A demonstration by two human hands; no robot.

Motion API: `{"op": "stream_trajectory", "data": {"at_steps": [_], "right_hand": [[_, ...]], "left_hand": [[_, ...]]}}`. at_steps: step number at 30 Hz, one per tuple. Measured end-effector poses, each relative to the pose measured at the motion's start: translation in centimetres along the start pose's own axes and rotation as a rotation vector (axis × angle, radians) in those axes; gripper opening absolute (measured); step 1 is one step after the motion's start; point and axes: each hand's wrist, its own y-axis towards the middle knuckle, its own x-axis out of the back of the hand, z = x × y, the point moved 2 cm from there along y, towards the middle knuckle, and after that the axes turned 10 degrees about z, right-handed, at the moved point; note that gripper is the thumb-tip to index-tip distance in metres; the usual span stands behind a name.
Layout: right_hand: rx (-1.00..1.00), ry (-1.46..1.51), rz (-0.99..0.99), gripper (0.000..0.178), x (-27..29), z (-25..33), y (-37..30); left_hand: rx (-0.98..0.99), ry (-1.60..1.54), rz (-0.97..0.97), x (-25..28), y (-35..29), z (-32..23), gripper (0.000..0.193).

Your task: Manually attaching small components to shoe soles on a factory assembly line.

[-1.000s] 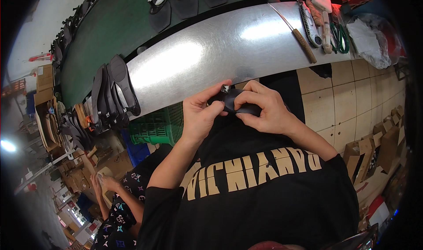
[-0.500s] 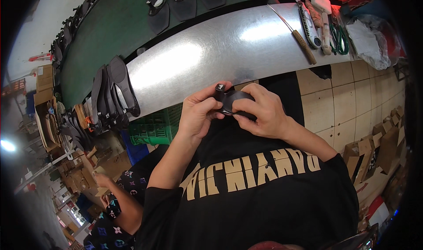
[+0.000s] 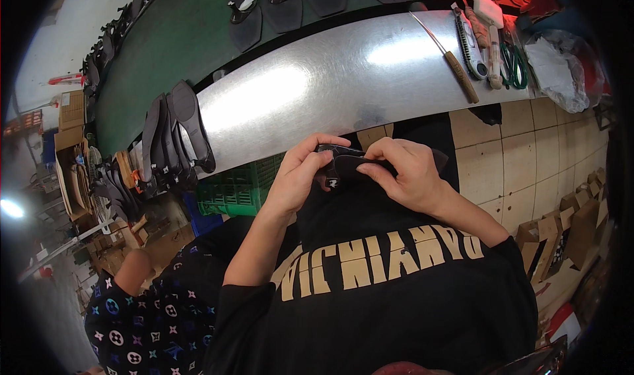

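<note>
Close above my lap, at the near edge of the metal table, I hold a black shoe sole (image 3: 347, 166) in both hands. It is partly hidden by my fingers, and its heel points down toward me. At the heel end, my left hand (image 3: 300, 178) is closed round the piece with the thumb on top. Farther along, my right hand (image 3: 411, 175) pinches the sole's edge between thumb and fingers. Several black soles (image 3: 188, 114) lean together at the table's left end, nearest my left hand.
On the metal table (image 3: 343, 71) lie a wooden-handled awl (image 3: 459, 75), a utility knife (image 3: 470, 48), a white brush (image 3: 489, 10), green-handled scissors (image 3: 514, 66) and a plastic bag (image 3: 561, 74). Beyond runs a green belt (image 3: 178, 51) with soles. A green crate (image 3: 228, 193) stands below; another person (image 3: 152, 309) is at left.
The sole has been turned over: its heel pointed up and away before and now points down toward me. My right hand has shifted slightly right. The other person's arm has moved.
</note>
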Motion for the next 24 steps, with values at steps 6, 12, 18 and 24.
{"op": "stream_trajectory", "data": {"at_steps": [6, 12, 18, 24], "right_hand": [[0.012, -0.061, 0.003, 0.016, -0.2, 0.5, -0.2], [-0.052, -0.043, 0.031, 0.016, 0.1, -0.2, -0.3], [-0.131, 0.1, 0.031, 0.017, -1.0, -0.7, -0.5], [-0.197, 0.216, 0.111, 0.013, -0.7, -0.9, -0.2]], "left_hand": [[0.059, 0.013, 0.05, 0.0, 0.5, 0.8, 0.029], [0.029, -0.026, 0.032, -0.8, 0.4, 1.3, 0.024], [0.05, 0.028, -0.035, -0.4, 0.2, 1.7, 0.018], [-0.006, 0.043, -0.049, 0.0, 0.6, 2.3, 0.015]]}}
